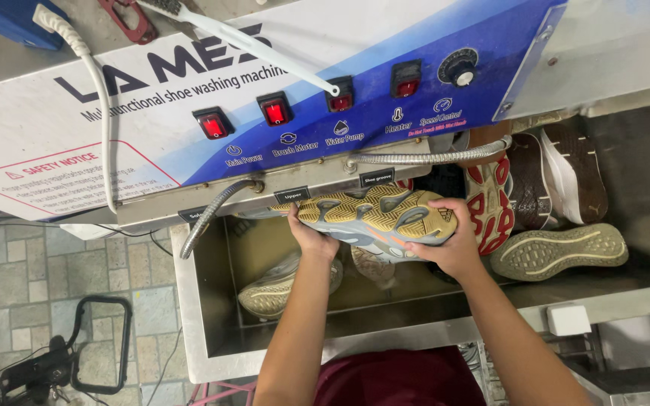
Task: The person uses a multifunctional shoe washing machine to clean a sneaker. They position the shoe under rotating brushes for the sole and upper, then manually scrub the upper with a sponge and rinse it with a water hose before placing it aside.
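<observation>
Seen from the head camera: left hand (311, 234) clamped on one end and right hand (445, 242) on the other of a tan-and-grey-soled sneaker (376, 213), held sole-up over the steel wash tub (189, 316), just below the blue-and-white control panel (265, 83). In the murky water beneath, a pale submerged shoe (276, 289); to the right, a red-and-white soled shoe (488, 203), dark brown shoes (558, 177) and a beige-soled shoe (558, 252) lying sole-up. On the far panel, red rocker switches (274, 111), a black dial (458, 68), a white-handled brush (250, 43).

Grey sneaker (376, 214), tan sole up, above the tub.
</observation>
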